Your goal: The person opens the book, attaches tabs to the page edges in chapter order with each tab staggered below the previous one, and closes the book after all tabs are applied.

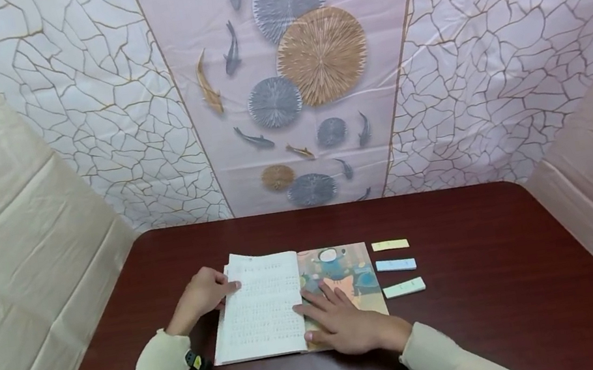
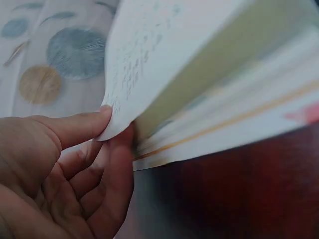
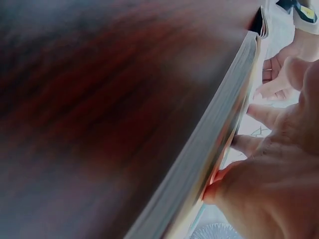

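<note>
An open book (image 1: 262,310) lies on the dark table, with a text page on the left and a coloured picture page (image 1: 374,303) on the right. My left hand (image 1: 209,291) pinches the outer edge of the left page (image 2: 144,55) between thumb and fingers; in the left wrist view that page curves up, apart from the pages below it. My right hand (image 1: 348,325) rests with spread fingers on the picture page near the spine. Seen from the right wrist, its fingertips (image 3: 212,191) press on the top of the page block (image 3: 199,144).
Right of the book lie three small strips in a column: a yellow strip (image 1: 390,245), a blue strip (image 1: 396,265) and a pale green strip (image 1: 404,288). The reddish-brown table (image 1: 498,282) reaches back to a patterned cloth (image 1: 301,144), with plain cloth at both sides.
</note>
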Demonstrator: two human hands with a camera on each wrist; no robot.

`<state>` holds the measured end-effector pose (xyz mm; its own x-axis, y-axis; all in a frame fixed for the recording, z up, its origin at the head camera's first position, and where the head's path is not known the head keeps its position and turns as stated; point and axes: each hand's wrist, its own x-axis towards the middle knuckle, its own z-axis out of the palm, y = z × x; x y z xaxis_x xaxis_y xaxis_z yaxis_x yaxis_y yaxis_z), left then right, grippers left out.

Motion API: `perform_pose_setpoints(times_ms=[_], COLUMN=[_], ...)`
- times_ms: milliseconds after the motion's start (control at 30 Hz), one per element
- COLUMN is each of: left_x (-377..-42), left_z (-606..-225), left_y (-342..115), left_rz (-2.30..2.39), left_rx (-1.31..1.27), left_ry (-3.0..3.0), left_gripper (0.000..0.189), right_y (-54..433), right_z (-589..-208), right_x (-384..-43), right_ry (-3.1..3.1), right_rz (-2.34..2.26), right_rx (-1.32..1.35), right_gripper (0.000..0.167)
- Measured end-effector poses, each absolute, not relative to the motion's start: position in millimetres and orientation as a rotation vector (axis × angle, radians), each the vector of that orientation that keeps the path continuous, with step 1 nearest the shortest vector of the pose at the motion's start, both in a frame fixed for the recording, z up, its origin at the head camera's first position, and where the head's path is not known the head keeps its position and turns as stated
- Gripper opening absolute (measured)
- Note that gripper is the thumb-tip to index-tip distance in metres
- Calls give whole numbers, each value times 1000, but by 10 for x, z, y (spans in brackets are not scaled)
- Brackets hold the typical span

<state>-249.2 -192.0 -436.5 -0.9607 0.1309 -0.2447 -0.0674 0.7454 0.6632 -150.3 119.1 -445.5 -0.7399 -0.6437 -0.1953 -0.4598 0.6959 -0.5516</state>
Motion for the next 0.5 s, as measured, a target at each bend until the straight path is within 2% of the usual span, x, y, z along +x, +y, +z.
perform_pose_setpoints(times_ms=[100,167,200,333,400,500], left_x=[-2423,-2372,-2346,-2232,-2161,-2030], left_z=[-4397,-4390,-4379,-4278,-4229,-4172], left_y=[-1859,-1809,-1787,-1682,-1602,-1437], left_rz=[905,849,827,791,787,811], left_rx=[84,91,98,179,290,469], left_ry=[2838,2956,3017,3171,3169,3063], left_gripper=[42,28,28,65,70,64], right_y=[1155,1126,1112,1077,1086,1127], right_z=[-4439,-4435,-4432,-4425,-4425,-4418], right_x=[-1480,-1468,-1463,-1453,-1455,-1459], right_ry=[2561,2583,2593,2609,2606,2592], right_rz=[-641,-621,-608,-570,-552,-547], right_rx=[-838,-826,-818,-804,-803,-819], right_gripper=[58,58,58,58,58,58])
